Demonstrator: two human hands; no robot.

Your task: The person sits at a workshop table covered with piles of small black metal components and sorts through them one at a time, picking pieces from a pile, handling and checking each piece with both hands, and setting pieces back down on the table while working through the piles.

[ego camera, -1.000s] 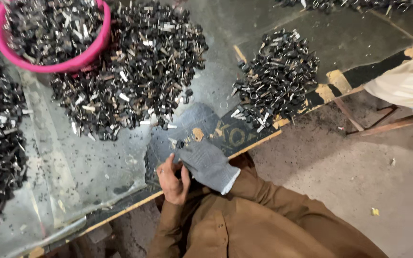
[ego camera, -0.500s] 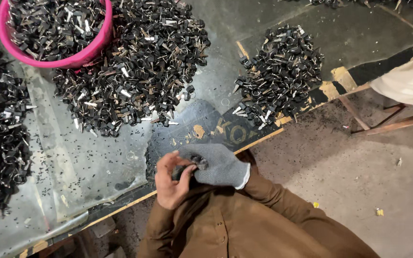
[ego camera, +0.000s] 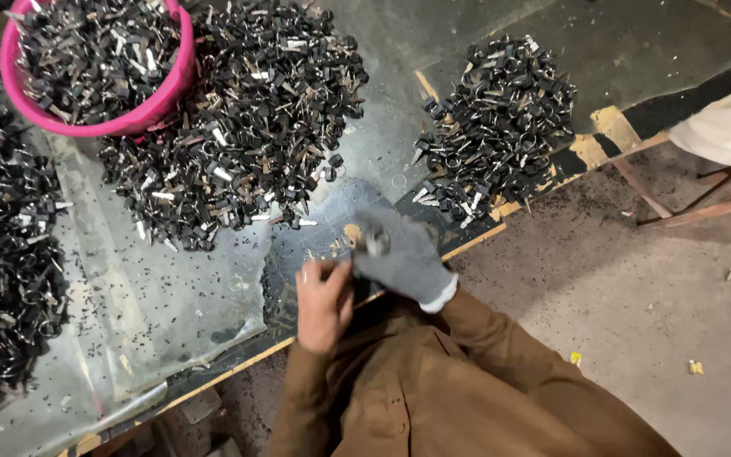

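Small workshop indicated; heaps of small black metal parts are piled on a worn table; pink tub filled likewise; bare concrete floor.

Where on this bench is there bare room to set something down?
Bare sheet lies left of the left hand, below the big middle pile. A narrower gap separates that pile from the right pile. Crowded: the pink tub, the far-left heap.
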